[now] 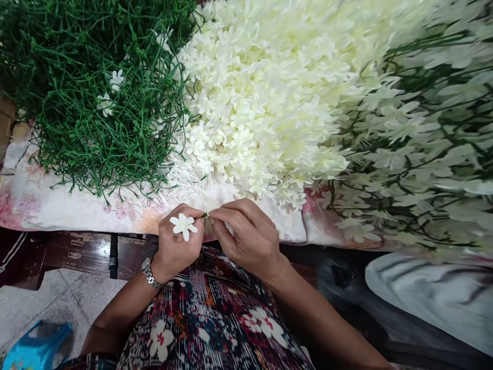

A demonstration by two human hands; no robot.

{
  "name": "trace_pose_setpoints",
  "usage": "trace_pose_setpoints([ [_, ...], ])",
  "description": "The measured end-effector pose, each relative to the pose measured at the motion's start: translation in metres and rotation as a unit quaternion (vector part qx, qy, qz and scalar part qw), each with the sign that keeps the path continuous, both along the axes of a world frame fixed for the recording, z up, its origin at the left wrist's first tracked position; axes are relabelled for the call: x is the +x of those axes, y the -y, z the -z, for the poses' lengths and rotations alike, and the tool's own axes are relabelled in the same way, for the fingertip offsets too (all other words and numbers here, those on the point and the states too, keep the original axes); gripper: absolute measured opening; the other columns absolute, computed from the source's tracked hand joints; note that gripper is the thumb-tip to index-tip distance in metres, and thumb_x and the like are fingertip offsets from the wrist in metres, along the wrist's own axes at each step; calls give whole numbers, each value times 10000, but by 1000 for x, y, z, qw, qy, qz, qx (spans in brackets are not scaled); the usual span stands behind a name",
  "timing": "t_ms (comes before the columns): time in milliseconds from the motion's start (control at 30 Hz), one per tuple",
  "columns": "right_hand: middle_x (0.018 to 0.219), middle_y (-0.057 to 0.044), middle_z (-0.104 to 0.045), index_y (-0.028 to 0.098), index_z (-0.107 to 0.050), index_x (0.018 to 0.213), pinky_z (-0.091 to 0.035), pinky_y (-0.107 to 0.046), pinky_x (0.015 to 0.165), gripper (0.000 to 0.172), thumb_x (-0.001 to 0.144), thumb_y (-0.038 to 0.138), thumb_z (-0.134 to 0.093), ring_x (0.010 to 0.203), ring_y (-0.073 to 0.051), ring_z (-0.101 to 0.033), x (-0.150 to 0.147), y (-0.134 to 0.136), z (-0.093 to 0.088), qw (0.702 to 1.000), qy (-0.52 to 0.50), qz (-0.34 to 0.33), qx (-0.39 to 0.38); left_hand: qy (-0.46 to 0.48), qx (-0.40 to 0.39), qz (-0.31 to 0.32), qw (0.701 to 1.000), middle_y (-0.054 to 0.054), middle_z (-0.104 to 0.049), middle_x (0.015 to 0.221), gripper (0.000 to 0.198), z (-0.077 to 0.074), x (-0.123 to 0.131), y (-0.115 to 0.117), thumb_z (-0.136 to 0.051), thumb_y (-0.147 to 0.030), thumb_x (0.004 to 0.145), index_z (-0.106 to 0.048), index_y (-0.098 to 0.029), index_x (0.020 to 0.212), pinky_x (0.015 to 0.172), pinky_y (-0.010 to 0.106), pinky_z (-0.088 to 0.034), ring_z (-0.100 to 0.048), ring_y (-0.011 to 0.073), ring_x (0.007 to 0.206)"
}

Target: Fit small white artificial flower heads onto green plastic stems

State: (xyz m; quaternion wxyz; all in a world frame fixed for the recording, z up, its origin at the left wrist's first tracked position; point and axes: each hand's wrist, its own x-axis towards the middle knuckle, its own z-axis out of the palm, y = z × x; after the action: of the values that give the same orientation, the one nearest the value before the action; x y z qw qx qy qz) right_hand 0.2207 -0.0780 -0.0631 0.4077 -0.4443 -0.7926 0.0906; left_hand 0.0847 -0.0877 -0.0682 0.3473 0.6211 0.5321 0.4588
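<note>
My left hand, closed and wearing a metal watch, pinches a thin green artificial stem between thumb and forefinger; only its short tip shows. A white artificial flower with open petals sits over the back of that hand; whether it joins the stem is hidden. Against the same green tip, my right hand is closed in a pinch, and any small piece between its fingertips cannot be made out. Both hands are at the near edge of the table, fingertips almost touching.
A mound of green artificial stems lies at the left on a floral cloth. White loose flowers are heaped in the middle. Assembled flower sprays lie at the right. A blue plastic stool stands on the floor at lower left.
</note>
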Motion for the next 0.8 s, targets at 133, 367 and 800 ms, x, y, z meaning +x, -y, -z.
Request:
trace_pose_setpoints([
  [133,731,-36,-506,176,-541,833,-434,-255,571,172,699,69,-534,684,-124,-499,-2,-2,-3,1000,-20,12,8,127,-78,-15,989,-2,-554,675,56,-2,2,0,-521,-161,731,-572,-156,754,601,204,-421,-515,91,634],
  [367,714,-34,-514,176,-523,854,-430,-253,551,221,675,51,-555,660,-125,-502,-10,-2,-4,998,-42,33,38,388,-285,-48,875,-73,-408,473,137,-13,8,-5,-621,-231,634,-512,-152,661,326,130,-259,-295,9,345],
  [800,727,-37,-567,177,-539,896,-446,-266,582,229,691,81,-566,669,-128,-522,-18,-5,4,997,-32,35,64,453,-291,-82,838,-99,-354,418,221,-17,14,-8,-635,-225,606,-423,-165,627,303,113,-242,-279,3,316],
])
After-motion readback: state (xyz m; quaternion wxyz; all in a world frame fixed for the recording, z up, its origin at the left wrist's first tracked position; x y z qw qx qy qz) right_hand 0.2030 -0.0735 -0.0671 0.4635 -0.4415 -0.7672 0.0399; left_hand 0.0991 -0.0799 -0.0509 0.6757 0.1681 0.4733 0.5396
